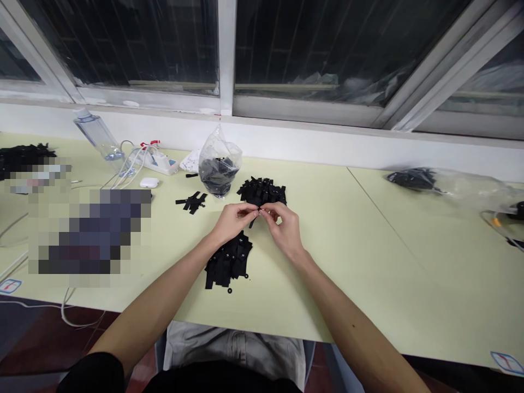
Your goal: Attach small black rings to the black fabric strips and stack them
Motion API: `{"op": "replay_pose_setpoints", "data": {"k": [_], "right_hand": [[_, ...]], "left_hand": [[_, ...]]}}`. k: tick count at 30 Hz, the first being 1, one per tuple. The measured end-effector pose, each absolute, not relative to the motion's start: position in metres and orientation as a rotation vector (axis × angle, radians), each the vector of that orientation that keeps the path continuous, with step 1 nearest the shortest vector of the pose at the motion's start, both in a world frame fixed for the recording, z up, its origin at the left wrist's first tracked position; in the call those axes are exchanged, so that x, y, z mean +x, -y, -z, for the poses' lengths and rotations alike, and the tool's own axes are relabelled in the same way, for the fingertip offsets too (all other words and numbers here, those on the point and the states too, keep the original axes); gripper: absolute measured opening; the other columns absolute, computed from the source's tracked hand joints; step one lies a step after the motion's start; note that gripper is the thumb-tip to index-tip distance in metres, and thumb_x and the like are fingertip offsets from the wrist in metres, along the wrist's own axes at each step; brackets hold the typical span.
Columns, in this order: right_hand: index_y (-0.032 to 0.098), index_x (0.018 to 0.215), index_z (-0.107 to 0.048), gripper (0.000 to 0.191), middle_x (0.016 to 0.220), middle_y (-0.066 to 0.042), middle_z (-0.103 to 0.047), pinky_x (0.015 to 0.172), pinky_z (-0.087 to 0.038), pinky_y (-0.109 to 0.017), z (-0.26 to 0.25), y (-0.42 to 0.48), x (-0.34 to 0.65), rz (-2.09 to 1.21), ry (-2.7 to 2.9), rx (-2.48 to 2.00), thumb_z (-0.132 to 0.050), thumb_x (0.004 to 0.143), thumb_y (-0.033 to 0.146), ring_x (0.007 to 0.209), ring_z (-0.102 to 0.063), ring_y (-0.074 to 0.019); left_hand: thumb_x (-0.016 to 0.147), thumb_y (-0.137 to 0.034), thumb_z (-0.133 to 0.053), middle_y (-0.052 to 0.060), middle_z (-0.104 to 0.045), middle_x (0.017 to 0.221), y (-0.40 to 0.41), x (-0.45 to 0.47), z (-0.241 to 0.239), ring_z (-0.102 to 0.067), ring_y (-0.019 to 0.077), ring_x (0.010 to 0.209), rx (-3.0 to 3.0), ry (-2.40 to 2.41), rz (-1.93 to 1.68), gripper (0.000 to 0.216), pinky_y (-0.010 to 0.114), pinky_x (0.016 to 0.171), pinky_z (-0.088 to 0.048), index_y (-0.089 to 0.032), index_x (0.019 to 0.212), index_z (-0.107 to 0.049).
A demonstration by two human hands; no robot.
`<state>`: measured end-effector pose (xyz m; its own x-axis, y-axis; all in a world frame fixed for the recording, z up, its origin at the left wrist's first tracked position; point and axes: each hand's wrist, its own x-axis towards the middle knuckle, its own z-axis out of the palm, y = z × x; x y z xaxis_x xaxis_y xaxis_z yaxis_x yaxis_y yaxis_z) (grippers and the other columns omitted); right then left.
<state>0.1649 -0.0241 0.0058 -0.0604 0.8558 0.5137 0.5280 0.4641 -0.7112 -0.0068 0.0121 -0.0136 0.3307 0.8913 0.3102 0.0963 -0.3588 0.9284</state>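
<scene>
My left hand (pixel 232 220) and my right hand (pixel 284 225) meet over the pale green table (pixel 368 240), fingertips pinched together on one small black fabric label (pixel 254 217) that hangs between them. Just behind the hands lies a loose heap of black labels (pixel 262 191). Under my left wrist sits a neater pile of black labels with white letters (pixel 227 262). A few stray labels (pixel 192 202) lie to the left.
A clear plastic bag of black pieces (pixel 218 166) stands behind the heap. Further left are a water bottle (pixel 98 136), a power strip with cables (pixel 158 159) and a white earbud case (pixel 149 182). Another bag (pixel 442 183) lies at the far right.
</scene>
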Motion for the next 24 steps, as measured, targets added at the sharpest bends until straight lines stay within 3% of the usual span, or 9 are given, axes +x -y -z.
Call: {"op": "replay_pose_setpoints", "data": {"k": [10, 24], "right_hand": [[0.022, 0.091, -0.067, 0.012, 0.09, -0.006, -0.065, 0.066, -0.046, -0.034, -0.009, 0.021, 0.171, -0.409, 1.79, -1.137, -0.056, 0.093, 0.027, 0.076, -0.056, -0.0187], [0.021, 0.084, -0.064, 0.007, 0.086, -0.002, -0.061, 0.066, -0.044, -0.031, -0.008, 0.018, 0.174, -0.573, 1.756, -1.044, -0.062, 0.087, 0.015, 0.073, -0.054, -0.0159]], "left_hand": [[0.09, -0.039, -0.06, 0.007, -0.074, 0.1, -0.01, -0.009, 0.009, -0.067, 0.0206, 0.091, 1.766, -0.862, -1.084, 0.028, 0.031, 0.081, -0.052, -0.018, 0.1, -0.074], [0.095, -0.042, -0.05, 0.006, -0.07, 0.087, -0.009, -0.014, 0.002, -0.062, 0.0178, 0.082, 1.882, -0.825, -0.992, 0.034, 0.027, 0.075, -0.046, -0.015, 0.094, -0.071]]}}
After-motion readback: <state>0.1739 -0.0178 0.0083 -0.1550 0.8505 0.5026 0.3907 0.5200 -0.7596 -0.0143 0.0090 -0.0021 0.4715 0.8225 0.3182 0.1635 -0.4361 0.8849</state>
